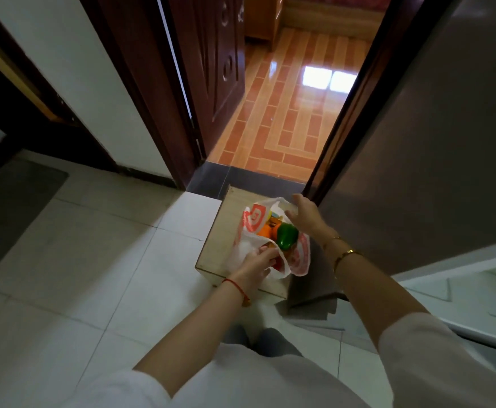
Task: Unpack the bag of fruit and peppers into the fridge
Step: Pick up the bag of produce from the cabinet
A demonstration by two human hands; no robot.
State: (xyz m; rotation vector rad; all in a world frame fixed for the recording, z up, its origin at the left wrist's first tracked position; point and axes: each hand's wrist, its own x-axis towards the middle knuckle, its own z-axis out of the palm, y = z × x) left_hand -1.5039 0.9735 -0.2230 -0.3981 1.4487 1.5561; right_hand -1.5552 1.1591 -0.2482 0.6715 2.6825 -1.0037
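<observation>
Seen from the head: both arms stretched down to the plastic bag [270, 240] on a low wooden box [214, 254] by the fridge [435, 148]. Left hand [258, 262] pinched the bag's near rim, fingers curled. Right hand [305, 214] half open over the far rim, maybe touching the green pepper [286, 237] inside.

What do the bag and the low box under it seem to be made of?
The bag: thin white plastic film with red print, as its crumpled, half see-through walls suggest. The box: probably light wood or laminated board, matte beige with a visible panel edge; the grain is too blurred to confirm.
</observation>
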